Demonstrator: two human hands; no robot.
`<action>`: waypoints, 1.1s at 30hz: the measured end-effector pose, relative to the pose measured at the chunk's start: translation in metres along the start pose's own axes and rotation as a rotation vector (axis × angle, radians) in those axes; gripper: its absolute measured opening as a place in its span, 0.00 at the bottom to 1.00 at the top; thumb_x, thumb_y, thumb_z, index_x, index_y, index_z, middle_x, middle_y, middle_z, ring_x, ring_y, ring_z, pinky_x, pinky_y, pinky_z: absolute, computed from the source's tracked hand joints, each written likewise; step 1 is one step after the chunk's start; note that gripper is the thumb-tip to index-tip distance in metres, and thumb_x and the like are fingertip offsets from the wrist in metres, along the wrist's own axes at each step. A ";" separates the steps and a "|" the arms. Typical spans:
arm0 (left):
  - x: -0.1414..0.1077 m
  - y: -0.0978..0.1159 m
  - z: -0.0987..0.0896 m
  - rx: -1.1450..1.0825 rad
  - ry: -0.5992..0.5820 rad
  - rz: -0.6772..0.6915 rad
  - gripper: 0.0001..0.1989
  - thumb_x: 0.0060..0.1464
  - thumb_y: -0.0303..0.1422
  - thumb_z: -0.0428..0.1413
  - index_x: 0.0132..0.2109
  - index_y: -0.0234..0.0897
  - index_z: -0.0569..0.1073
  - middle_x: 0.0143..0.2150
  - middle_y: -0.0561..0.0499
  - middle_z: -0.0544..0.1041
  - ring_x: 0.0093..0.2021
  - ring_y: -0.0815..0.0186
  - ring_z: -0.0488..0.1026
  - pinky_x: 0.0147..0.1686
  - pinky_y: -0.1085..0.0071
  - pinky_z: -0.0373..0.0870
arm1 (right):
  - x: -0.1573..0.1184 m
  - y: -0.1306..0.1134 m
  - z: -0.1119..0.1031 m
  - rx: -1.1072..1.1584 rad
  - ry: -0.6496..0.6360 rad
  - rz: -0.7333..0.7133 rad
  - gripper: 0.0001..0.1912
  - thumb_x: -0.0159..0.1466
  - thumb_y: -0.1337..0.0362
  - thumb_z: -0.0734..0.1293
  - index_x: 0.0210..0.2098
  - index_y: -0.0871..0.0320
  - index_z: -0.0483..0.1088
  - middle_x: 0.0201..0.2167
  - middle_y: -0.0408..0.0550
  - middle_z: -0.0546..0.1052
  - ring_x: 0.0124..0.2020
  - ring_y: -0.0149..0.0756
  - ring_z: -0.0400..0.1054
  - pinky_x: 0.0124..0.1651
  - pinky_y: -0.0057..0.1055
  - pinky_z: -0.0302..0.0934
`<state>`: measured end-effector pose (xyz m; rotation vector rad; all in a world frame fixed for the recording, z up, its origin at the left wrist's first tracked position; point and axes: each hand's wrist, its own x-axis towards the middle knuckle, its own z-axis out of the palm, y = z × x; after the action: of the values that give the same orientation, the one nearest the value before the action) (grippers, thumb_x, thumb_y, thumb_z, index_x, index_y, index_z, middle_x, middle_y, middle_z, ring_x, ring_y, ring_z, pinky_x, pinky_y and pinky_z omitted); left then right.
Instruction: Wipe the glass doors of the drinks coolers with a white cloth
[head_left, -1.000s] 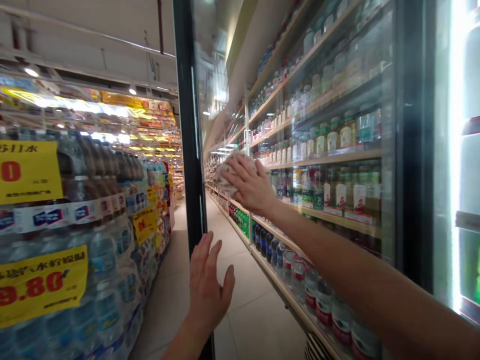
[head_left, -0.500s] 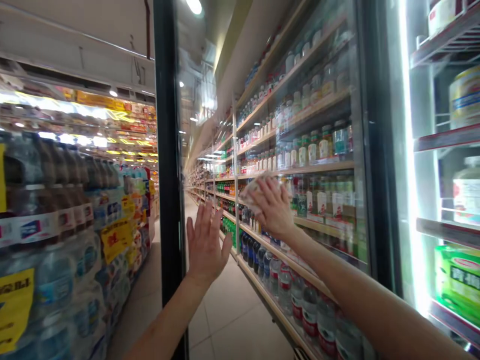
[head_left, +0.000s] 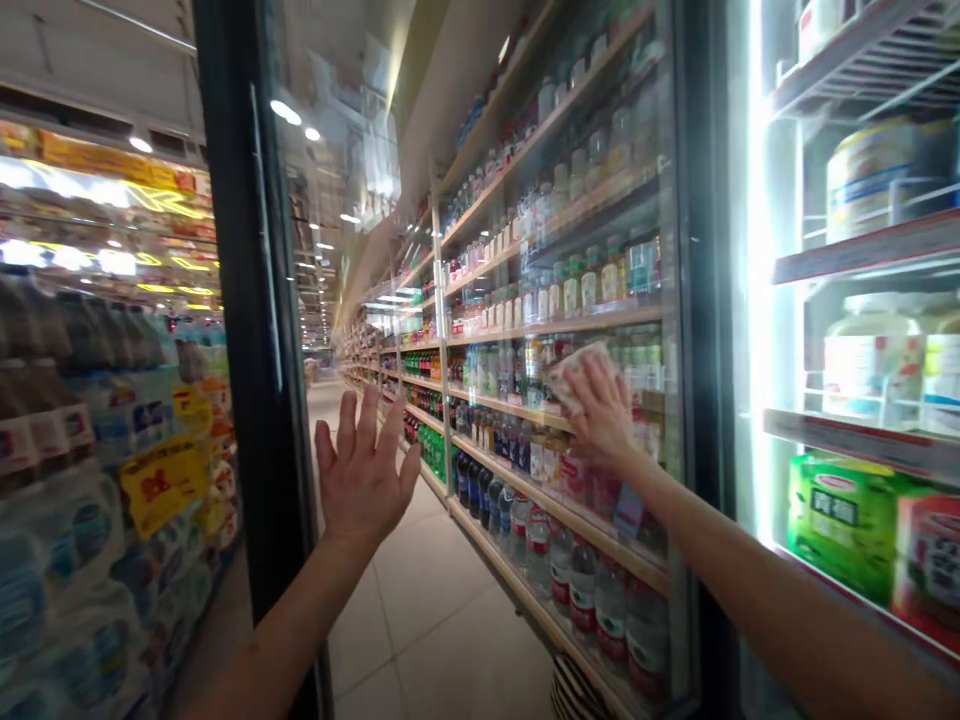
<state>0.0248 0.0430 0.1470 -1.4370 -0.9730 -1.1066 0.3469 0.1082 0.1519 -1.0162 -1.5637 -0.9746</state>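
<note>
A glass door [head_left: 480, 620] with a dark frame stands open in front of me, and shelves of bottles show in its pane. My left hand [head_left: 364, 470] is raised at the pane's left part, fingers spread, holding nothing. Farther right, my right hand [head_left: 600, 405] presses a pale, patterned cloth [head_left: 574, 375] to the glass, its fingers laid over the cloth. The cloth sticks out past the fingertips on the left.
A lit cooler with wire shelves [head_left: 862, 250] of jars and a green carton [head_left: 840, 515] is at right. Packed bottles and a yellow price sign [head_left: 161, 485] fill the left side. Striped fabric [head_left: 577, 690] shows at the bottom.
My right hand and the cloth have moved right across the pane. The view has turned right, so the door frame sits farther left and more of the cooler shows.
</note>
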 end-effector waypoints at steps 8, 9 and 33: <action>0.001 0.002 0.000 -0.058 -0.064 -0.041 0.32 0.54 0.39 0.50 0.64 0.43 0.49 0.67 0.45 0.47 0.67 0.56 0.38 0.62 0.49 0.35 | -0.015 0.032 -0.007 -0.006 0.023 0.296 0.29 0.62 0.59 0.53 0.63 0.55 0.49 0.65 0.54 0.47 0.65 0.50 0.38 0.59 0.55 0.45; 0.001 0.002 -0.001 -0.071 -0.075 -0.049 0.32 0.54 0.39 0.50 0.64 0.43 0.50 0.67 0.45 0.46 0.67 0.56 0.38 0.62 0.49 0.35 | -0.019 0.021 -0.008 -0.004 -0.047 0.121 0.29 0.62 0.60 0.54 0.63 0.52 0.48 0.66 0.50 0.47 0.66 0.48 0.37 0.60 0.53 0.44; 0.000 0.001 0.001 -0.097 -0.047 -0.057 0.32 0.54 0.38 0.50 0.64 0.45 0.49 0.67 0.45 0.49 0.67 0.55 0.41 0.62 0.50 0.36 | -0.048 -0.046 0.012 0.042 -0.015 -0.147 0.32 0.60 0.62 0.56 0.64 0.49 0.46 0.66 0.49 0.47 0.66 0.48 0.38 0.61 0.53 0.41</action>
<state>0.0259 0.0436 0.1465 -1.5273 -1.0107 -1.1807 0.3076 0.0976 0.0977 -0.8912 -1.6828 -1.0316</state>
